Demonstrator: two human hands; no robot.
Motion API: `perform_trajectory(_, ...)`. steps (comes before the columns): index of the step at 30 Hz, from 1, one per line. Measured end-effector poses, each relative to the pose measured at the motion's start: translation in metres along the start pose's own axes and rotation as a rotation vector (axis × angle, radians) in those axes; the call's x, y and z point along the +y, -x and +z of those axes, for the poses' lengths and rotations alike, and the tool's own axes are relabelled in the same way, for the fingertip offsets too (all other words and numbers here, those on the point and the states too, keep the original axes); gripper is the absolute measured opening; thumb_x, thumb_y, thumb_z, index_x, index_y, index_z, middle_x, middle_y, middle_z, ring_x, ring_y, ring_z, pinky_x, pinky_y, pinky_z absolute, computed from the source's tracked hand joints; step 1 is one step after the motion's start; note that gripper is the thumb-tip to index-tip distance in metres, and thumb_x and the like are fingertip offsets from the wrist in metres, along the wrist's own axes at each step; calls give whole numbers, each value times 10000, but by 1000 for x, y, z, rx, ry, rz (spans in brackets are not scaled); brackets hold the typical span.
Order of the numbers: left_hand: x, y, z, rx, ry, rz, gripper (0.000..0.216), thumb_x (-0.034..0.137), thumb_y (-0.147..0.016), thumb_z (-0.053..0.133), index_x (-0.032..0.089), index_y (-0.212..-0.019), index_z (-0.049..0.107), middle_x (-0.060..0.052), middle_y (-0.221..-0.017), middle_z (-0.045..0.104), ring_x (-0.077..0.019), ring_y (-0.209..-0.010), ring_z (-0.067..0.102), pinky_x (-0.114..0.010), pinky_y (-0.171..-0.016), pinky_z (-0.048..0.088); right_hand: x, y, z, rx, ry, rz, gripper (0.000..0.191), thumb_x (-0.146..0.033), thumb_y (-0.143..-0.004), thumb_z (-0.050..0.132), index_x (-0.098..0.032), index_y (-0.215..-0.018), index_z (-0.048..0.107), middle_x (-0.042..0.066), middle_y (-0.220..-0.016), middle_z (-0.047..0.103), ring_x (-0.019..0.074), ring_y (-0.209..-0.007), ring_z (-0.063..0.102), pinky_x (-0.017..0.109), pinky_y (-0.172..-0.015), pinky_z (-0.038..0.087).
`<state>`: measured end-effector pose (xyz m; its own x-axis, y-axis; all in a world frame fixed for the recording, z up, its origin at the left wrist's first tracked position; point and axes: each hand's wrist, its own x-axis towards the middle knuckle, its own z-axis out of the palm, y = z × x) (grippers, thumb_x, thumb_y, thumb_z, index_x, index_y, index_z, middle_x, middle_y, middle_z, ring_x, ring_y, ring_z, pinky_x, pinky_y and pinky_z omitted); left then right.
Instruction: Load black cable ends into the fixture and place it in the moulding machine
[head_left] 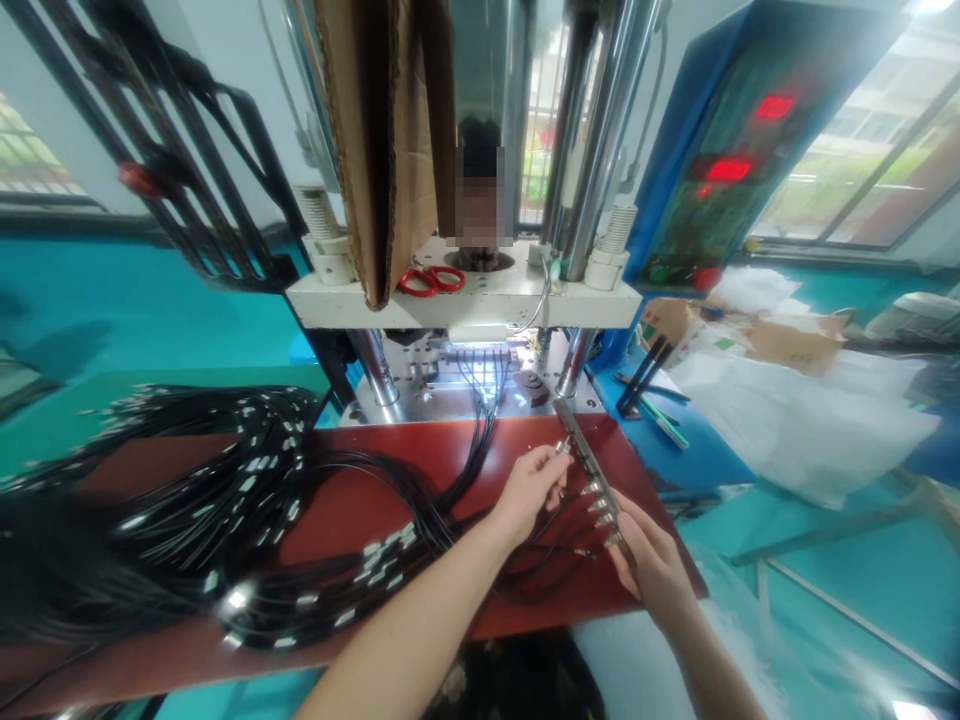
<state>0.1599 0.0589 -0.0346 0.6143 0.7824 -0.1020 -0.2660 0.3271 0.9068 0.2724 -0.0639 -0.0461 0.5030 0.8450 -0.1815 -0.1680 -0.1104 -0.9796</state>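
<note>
My left hand (531, 490) pinches the metal plug end of a black cable (561, 447) and presses it against a long narrow metal fixture bar (589, 462). My right hand (651, 560) grips the near end of that bar, fingers wrapped round it. Several plug ends sit side by side along the bar, their black cables trailing left over the red mat (352, 500). Both hands work just in front of the press machine's lower plate (450, 395).
A big bundle of black cables (187, 520) with white tags covers the left of the mat. Red scissors (431, 280) lie on the machine's white platform. A blue control box (720, 150) with red displays stands at right, with white plastic bags (795, 420) beside it.
</note>
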Motion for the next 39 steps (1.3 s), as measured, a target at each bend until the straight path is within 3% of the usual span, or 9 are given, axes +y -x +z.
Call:
perform_trajectory(5,1,-3,-6,-45,165,-32,269,382,-702,610,131,-707,512,51,-509,404,-36,-395,301,-173,-364,205,3,-2,-2,-14,18,-22,573,-503,-715,614,-164,-1174,559,-49,-399,442,72,-326,380,167,-306,335)
perform_trajectory(9,-2,-5,-6,-31,75,-76,281,317,-631,660,147,-583,442,43,-495,425,-36,-391,334,-177,-370,220,6,-3,-2,-24,14,-17,559,-502,-719,613,-163,-1161,564,-68,-368,397,54,-300,318,153,-276,270)
perform_trajectory(14,0,-5,2,142,-145,-124,185,225,-575,636,152,-577,467,57,-446,424,-32,-356,315,-173,-360,170,4,-1,-1,-37,2,-40,533,-482,-745,599,-147,-1158,553,-91,-344,351,34,-287,263,143,-279,243)
perform_trajectory(19,1,-6,7,153,-157,-148,158,189,-561,613,157,-546,459,77,-397,377,-27,-341,272,-174,-366,158,5,-2,-3,-64,1,-27,541,-477,-745,603,-135,-1160,547,-84,-360,376,35,-290,267,146,-277,219)
perform_trajectory(25,1,-6,5,157,-125,-162,210,211,-547,632,164,-521,429,90,-376,325,-25,-341,240,-180,-374,132,8,-6,-3,-70,-15,-17,545,-482,-717,633,-159,-1150,565,-16,-544,547,37,-356,345,144,-313,293)
perform_trajectory(30,2,-5,5,141,-118,-162,197,205,-542,606,170,-512,414,86,-369,312,-34,-344,241,-184,-376,124,0,-1,-1,-72,15,-29,530,-473,-741,611,-138,-1148,571,-67,-374,405,64,-326,346,161,-317,328)
perform_trajectory(33,0,-5,4,139,-124,-139,189,202,-550,603,167,-513,421,80,-383,335,-36,-352,253,-186,-382,141,0,-1,0,-38,2,-32,494,-480,-716,630,-180,-1107,604,12,-570,595,142,-570,571,182,-443,457)
perform_trajectory(36,-5,-5,2,150,-150,-80,185,204,-569,613,158,-528,439,69,-424,382,-36,-374,283,-184,-404,182,1,-1,3,-60,46,-54,462,-461,-711,634,-221,-1105,608,65,-970,648,205,-844,598,222,-571,510)
perform_trajectory(39,-8,-4,-2,141,-203,5,202,266,-629,617,150,-556,469,52,-479,426,-43,-411,317,-186,-429,220,1,0,6,-99,106,-64,474,-466,-718,622,-225,-1126,595,68,-1007,642,199,-772,603,213,-492,485)
